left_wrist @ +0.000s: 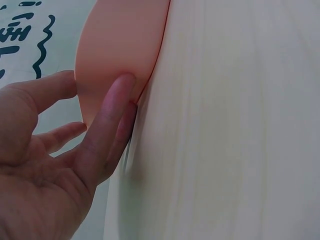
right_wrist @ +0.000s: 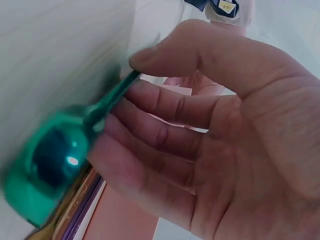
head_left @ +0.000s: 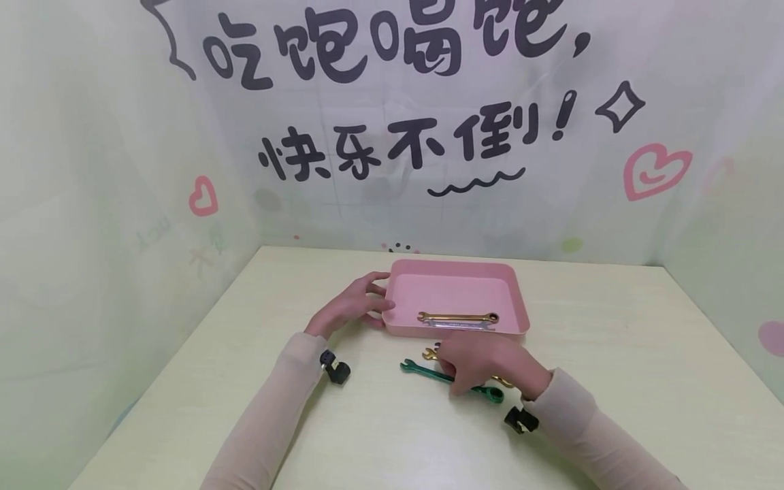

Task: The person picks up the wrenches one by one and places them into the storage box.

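Observation:
A pink tray [head_left: 450,289] stands toward the back of the table. At its left end is my left hand [head_left: 352,303], its spread fingers touching the outer wall [left_wrist: 120,45]. In front of the tray, my right hand [head_left: 484,357] pinches a green combination wrench [head_left: 422,369] by its shank between thumb and fingertips. The wrench's ring end [right_wrist: 50,160] points toward the right wrist camera. Partly hidden behind that hand is a gold wrench [head_left: 430,354]; a purple strip [right_wrist: 86,212] shows beside it in the right wrist view.
Inside the tray, near its front wall, lie a copper-gold wrench [head_left: 459,318] and a silver wrench [head_left: 456,326]. The pale wooden table [head_left: 380,435] ends at a printed cloth backdrop [head_left: 392,218]. Black camera mounts [head_left: 334,367] sit on both wrists.

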### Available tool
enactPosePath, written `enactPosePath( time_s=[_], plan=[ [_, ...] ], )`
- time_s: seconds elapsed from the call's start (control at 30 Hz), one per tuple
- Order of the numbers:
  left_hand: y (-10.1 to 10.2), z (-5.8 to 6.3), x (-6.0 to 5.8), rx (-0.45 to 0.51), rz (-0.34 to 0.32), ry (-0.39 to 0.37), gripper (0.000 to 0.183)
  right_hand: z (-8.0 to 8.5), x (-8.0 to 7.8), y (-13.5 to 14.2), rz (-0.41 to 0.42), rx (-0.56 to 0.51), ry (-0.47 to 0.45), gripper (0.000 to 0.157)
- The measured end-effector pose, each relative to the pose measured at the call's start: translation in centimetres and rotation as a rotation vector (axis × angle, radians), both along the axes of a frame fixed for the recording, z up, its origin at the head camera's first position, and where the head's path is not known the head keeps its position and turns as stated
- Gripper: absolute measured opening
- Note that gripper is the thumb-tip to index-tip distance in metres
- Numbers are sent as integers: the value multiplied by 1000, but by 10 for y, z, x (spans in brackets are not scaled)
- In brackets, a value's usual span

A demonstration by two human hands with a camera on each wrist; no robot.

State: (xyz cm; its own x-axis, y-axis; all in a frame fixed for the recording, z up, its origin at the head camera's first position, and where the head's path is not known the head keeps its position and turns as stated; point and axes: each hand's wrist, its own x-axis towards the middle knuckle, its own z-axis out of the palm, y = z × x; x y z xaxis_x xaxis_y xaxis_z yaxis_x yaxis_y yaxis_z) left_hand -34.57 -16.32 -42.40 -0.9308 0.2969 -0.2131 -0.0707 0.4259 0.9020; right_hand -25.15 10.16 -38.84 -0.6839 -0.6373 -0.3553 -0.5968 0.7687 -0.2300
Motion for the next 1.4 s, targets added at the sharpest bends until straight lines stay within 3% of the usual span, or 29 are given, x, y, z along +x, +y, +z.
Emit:
enactPosePath(
  time_s=[0.2, 0.73, 1.13, 1.4],
  plan=[
    [1, -1, 0, -5, -4, 4, 79, -1, -1, 1, 16, -7, 13, 23],
    [0, 0, 2, -5, 15, -1, 79, 1, -3, 2, 61, -47, 20, 34],
    [2, 1, 0, -30, 10, 1, 78, 19, -8, 16, 71, -94, 81, 26],
    [1, 0, 0, -13, 5, 4, 79, 31, -14, 27, 72, -152, 147, 9]
  ],
)
